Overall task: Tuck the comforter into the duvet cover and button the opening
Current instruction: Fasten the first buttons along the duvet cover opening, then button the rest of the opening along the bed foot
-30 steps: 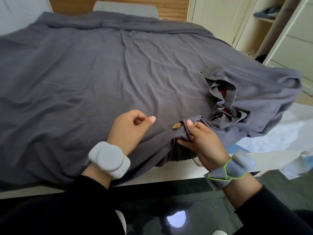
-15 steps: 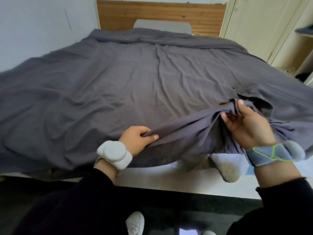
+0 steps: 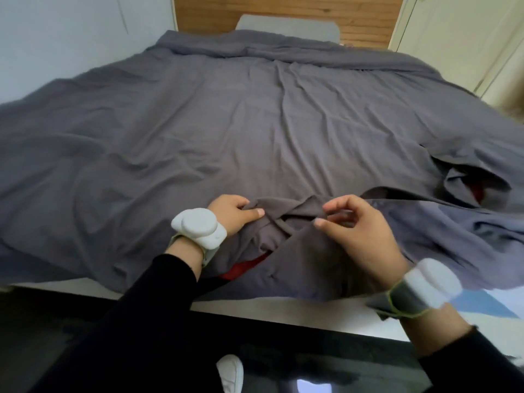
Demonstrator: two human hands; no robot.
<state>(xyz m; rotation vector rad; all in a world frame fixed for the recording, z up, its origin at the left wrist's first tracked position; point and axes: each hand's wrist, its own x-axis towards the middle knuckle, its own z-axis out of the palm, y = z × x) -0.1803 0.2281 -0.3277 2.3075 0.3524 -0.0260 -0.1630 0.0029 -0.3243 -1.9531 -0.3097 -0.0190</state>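
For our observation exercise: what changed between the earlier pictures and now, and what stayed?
The left hand, empty a second ago, now grips the duvet cover edge. The right hand moved in toward it, still pinching that edge. The button is out of sight. The cover stays spread.

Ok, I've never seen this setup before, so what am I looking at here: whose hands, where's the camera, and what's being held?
There is no machine: these are a person's two bare hands, seen from one wide-angle camera worn on the head, looking forward and down. The white pucks are devices strapped to the wrists. A grey duvet cover lies spread over the bed. The red comforter shows through its opening at the near edge. The left hand grips the cover's edge, and the right hand pinches the same bunched edge beside it. No button shows in this picture.
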